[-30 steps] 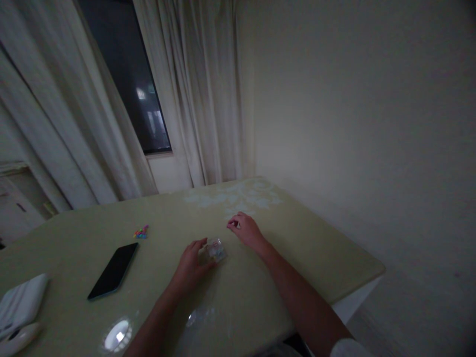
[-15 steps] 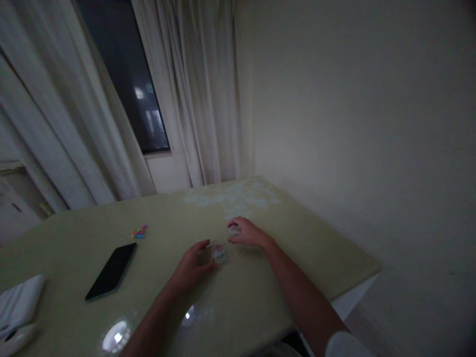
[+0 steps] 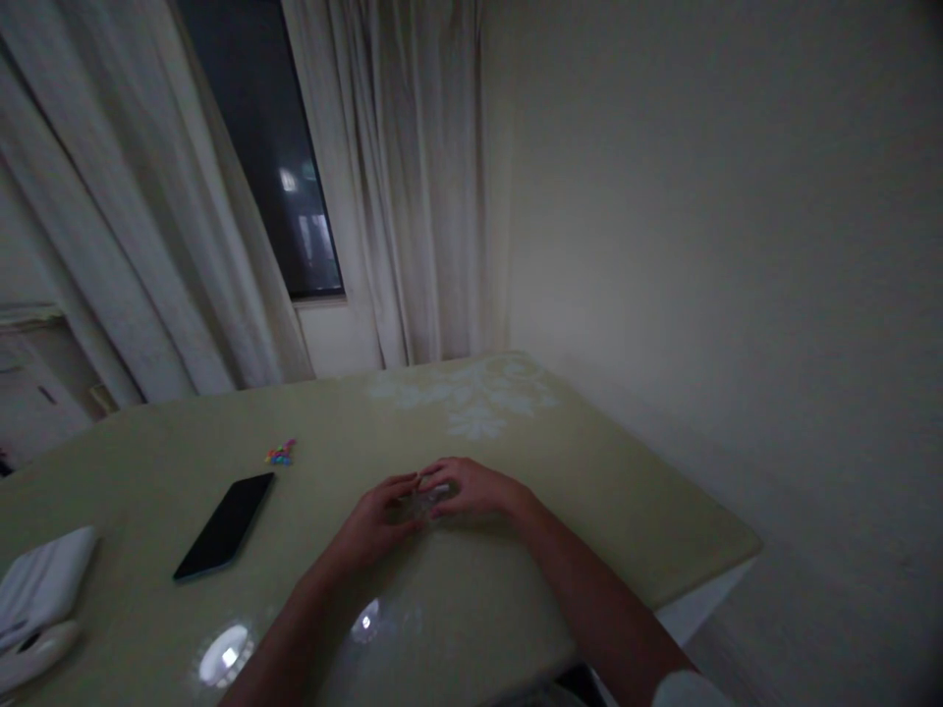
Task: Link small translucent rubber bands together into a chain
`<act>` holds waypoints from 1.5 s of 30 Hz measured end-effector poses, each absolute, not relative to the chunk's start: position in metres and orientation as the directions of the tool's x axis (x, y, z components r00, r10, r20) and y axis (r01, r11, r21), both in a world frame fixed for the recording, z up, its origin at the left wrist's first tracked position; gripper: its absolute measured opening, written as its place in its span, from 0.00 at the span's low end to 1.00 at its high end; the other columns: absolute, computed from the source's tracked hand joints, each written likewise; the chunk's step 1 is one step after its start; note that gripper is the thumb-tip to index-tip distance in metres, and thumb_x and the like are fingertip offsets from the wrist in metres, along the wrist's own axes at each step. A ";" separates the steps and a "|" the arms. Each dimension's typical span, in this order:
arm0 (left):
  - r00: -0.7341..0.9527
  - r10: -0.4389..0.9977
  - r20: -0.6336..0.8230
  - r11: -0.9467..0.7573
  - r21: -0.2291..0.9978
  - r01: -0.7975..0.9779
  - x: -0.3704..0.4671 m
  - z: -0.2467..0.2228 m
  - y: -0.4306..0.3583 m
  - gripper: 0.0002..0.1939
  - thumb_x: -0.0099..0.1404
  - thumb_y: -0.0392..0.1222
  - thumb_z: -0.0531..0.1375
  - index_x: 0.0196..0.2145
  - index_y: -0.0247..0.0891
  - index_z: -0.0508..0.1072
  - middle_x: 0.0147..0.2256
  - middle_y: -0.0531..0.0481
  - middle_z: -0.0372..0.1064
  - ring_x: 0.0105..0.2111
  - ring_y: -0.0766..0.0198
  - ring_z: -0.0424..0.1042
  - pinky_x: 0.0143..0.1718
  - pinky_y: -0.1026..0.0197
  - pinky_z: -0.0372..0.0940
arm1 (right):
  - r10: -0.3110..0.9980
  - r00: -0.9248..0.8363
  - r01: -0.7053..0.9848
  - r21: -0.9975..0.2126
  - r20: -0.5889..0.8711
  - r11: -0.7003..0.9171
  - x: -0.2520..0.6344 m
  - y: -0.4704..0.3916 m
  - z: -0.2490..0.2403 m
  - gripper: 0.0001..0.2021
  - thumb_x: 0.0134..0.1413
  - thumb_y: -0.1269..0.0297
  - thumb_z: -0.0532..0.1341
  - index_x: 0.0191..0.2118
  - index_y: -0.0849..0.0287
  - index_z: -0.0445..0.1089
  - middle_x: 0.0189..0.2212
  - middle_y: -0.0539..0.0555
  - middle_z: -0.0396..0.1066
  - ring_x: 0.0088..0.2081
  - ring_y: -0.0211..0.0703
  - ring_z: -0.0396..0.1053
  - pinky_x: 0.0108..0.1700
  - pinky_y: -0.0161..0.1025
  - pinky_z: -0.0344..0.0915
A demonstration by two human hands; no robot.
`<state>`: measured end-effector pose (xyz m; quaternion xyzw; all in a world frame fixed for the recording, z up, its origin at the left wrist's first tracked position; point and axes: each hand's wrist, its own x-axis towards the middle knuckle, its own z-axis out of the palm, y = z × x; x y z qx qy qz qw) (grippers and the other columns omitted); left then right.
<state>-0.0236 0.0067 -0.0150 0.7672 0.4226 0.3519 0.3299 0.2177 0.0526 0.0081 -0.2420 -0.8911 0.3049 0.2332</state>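
Note:
A small clear container (image 3: 421, 503) stands on the greenish table (image 3: 471, 589), between my two hands. My left hand (image 3: 377, 522) has its fingers curved round the container's left side. From the right, my right hand (image 3: 466, 487) reaches over it with bent fingers, and its fingertips meet those of my left hand at the far side. A clear piece shows under the right fingers; where it ends and the container begins is too blurred to tell.
Small colourful pieces (image 3: 281, 453) lie left of my hands, with a black phone (image 3: 225, 526) nearer. A white object (image 3: 48, 584) and a rounded one (image 3: 40, 656) sit at the left edge. Curtains (image 3: 413, 196) and a wall (image 3: 707, 245) stand behind.
My right hand has moved left and nearer, bringing the clear piece it held to the container at my left hand. The view has shifted slightly.

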 end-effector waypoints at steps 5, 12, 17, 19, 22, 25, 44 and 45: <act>0.385 0.887 0.254 -0.417 0.797 0.436 -0.023 -0.012 0.005 0.28 0.57 0.44 0.70 0.56 0.40 0.78 0.58 0.38 0.75 0.55 0.45 0.75 0.55 0.49 0.71 | 0.578 -0.761 0.316 -0.611 0.293 0.726 0.217 0.052 0.006 0.21 0.50 0.63 0.75 0.52 0.55 0.80 0.55 0.59 0.75 0.55 0.51 0.74 0.59 0.42 0.66; 0.344 0.911 0.227 -0.373 0.808 0.456 -0.019 -0.008 0.001 0.29 0.55 0.44 0.71 0.54 0.38 0.77 0.51 0.37 0.79 0.49 0.45 0.79 0.50 0.49 0.72 | 0.587 -0.746 0.351 -0.561 0.316 0.749 0.215 0.053 -0.001 0.23 0.47 0.64 0.76 0.52 0.56 0.80 0.56 0.60 0.74 0.54 0.51 0.73 0.59 0.43 0.66; 0.348 0.911 0.223 -0.374 0.804 0.463 -0.019 -0.005 0.000 0.29 0.55 0.45 0.70 0.55 0.38 0.76 0.50 0.37 0.79 0.49 0.46 0.79 0.51 0.49 0.72 | 0.593 -0.739 0.367 -0.547 0.320 0.752 0.216 0.052 -0.002 0.24 0.45 0.64 0.77 0.51 0.56 0.81 0.55 0.60 0.74 0.54 0.52 0.73 0.59 0.44 0.66; 0.354 0.908 0.225 -0.378 0.804 0.459 -0.020 -0.008 0.001 0.29 0.55 0.44 0.70 0.55 0.38 0.76 0.50 0.38 0.79 0.50 0.46 0.78 0.51 0.49 0.72 | 0.592 -0.740 0.370 -0.542 0.320 0.755 0.216 0.052 -0.001 0.24 0.45 0.65 0.77 0.51 0.55 0.81 0.55 0.59 0.74 0.54 0.51 0.73 0.59 0.44 0.66; 0.394 0.880 0.266 -0.431 0.797 0.423 -0.022 -0.013 0.004 0.29 0.57 0.43 0.69 0.56 0.40 0.75 0.53 0.39 0.78 0.52 0.47 0.77 0.54 0.49 0.70 | 0.589 -0.738 0.367 -0.535 0.330 0.760 0.216 0.052 0.000 0.23 0.45 0.65 0.77 0.50 0.55 0.81 0.55 0.59 0.75 0.53 0.50 0.73 0.59 0.44 0.65; 0.419 0.851 0.317 -0.484 0.785 0.388 -0.021 -0.016 0.006 0.27 0.58 0.41 0.69 0.56 0.39 0.75 0.55 0.38 0.76 0.55 0.48 0.75 0.58 0.49 0.68 | 0.590 -0.736 0.373 -0.529 0.332 0.762 0.216 0.052 0.000 0.22 0.44 0.65 0.77 0.49 0.55 0.81 0.55 0.59 0.75 0.53 0.50 0.73 0.60 0.45 0.64; 0.389 0.884 0.259 -0.426 0.789 0.442 -0.018 -0.013 0.004 0.27 0.56 0.41 0.68 0.54 0.39 0.75 0.52 0.40 0.78 0.52 0.47 0.76 0.56 0.50 0.69 | 0.614 -0.718 0.355 -0.587 0.327 0.728 0.218 0.052 0.002 0.22 0.42 0.65 0.77 0.47 0.56 0.81 0.53 0.58 0.75 0.53 0.50 0.73 0.59 0.44 0.65; 0.392 0.882 0.262 -0.430 0.786 0.444 -0.018 -0.013 0.004 0.27 0.56 0.41 0.68 0.54 0.39 0.76 0.52 0.40 0.78 0.52 0.47 0.76 0.56 0.49 0.68 | 0.617 -0.716 0.360 -0.585 0.326 0.727 0.218 0.052 0.002 0.22 0.42 0.66 0.78 0.47 0.55 0.81 0.53 0.58 0.75 0.53 0.50 0.73 0.59 0.44 0.64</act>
